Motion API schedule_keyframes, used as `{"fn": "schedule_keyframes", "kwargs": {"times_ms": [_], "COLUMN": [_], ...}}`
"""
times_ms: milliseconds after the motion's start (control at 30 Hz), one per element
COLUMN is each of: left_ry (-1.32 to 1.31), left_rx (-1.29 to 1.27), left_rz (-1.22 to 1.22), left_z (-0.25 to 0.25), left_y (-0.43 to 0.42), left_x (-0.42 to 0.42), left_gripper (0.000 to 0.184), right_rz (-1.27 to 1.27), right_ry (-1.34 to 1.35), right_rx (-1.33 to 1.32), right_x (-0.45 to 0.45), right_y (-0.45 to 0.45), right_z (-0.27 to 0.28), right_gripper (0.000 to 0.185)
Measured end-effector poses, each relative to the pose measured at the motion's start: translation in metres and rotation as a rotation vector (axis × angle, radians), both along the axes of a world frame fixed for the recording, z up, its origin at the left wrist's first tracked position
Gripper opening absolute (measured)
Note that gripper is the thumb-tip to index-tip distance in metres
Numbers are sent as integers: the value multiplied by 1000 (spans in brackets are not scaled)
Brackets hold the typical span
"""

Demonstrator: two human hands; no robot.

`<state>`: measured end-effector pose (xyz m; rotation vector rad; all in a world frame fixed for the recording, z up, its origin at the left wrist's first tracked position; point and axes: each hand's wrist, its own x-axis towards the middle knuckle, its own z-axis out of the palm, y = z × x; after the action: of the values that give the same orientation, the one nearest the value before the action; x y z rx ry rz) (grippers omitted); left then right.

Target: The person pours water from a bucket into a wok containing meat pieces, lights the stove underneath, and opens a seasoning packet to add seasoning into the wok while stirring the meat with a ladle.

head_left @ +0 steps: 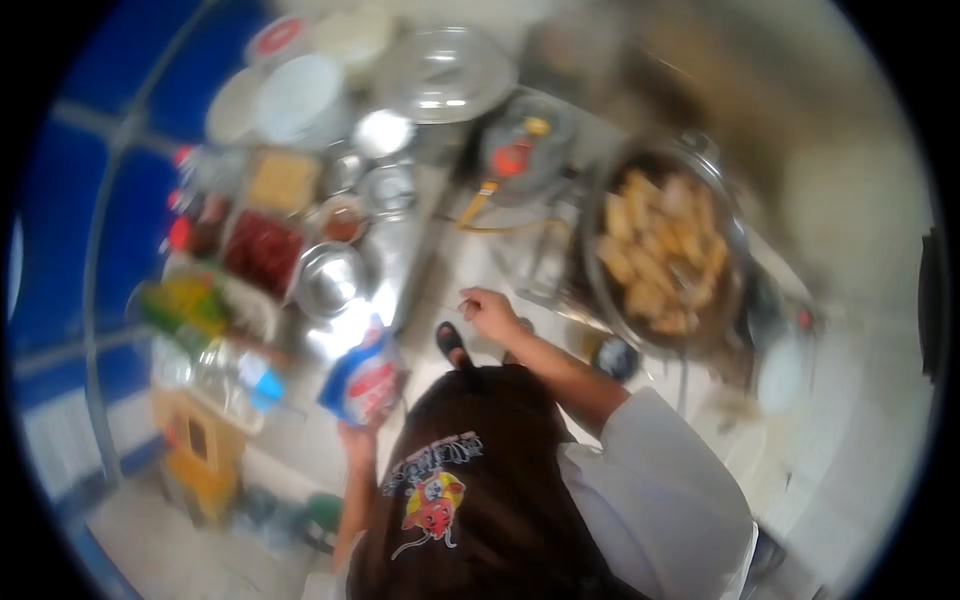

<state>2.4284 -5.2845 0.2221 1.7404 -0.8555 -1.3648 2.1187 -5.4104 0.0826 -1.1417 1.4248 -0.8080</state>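
A blue, red and white plastic packet (367, 380) is in my left hand (362, 432), beside the metal counter on the left. My right hand (488, 312) is raised over the floor in front of my body, its fingers curled together; whether anything small is between them is too blurred to tell. To its right stands a big metal pan (735, 305) with yellowish-brown pieces of food (662, 245). Nearest the packet on the counter is a round steel bowl (331, 281).
The metal counter (392, 262) bears a container of dark red food (262, 252), small bowls, bottles and white tubs (300, 100). A gas burner with an orange hose (487, 192) lies ahead. A cardboard box (195, 435) stands at lower left. My sandalled foot (453, 345) shows below.
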Motion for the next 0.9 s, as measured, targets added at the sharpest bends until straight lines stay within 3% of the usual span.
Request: {"fn": "schedule_keyframes", "kwargs": {"times_ms": [33,67,100,167,233,333,400,433,500,633,767,833,900], "left_ry": [15,-37,17,-27,1,99,130,137,105,152,181,172,128], "left_rx": [-3,-69,-82,-133,-187,-135,-130,-140,-30,-29,-72,-65,-59], "left_rz": [-28,-105,-134,-237,-333,-428,-447,-460,-454,-499,-532,-481,-446], "left_z": [4,-11,5,0,3,15,32,37,17,18,39,39,46], "left_y": [-14,-22,-37,-54,-58,-72,-75,-74,-88,-76,-45,-35,-27], "left_x": [-5,2,-8,-6,-4,-16,-39,-45,-107,-139,-164,-174,-186], "left_gripper": [59,60,61,61,58,67,50,50,50,51,54,55,55], "right_rz": [-8,-96,-167,-440,-742,-825,-806,-791,-709,-711,-692,-663,-628], "right_ry": [149,257,366,733,1036,1483,1430,1378,1173,800,841,833,867], "right_rx": [-15,-124,-238,-49,-228,129,416,515,511,423,321,291,63], "right_x": [-21,-47,-75,-126,-185,-238,-247,-242,-293,-299,-288,-298,-309], "right_y": [24,51,77,131,206,323,381,402,386,386,384,380,374], "right_z": [52,65,80,130,176,205,211,210,132,96,174,181,181], "right_gripper": [27,24,21,20,18,50,58,59,58,53,42,44,47]}}
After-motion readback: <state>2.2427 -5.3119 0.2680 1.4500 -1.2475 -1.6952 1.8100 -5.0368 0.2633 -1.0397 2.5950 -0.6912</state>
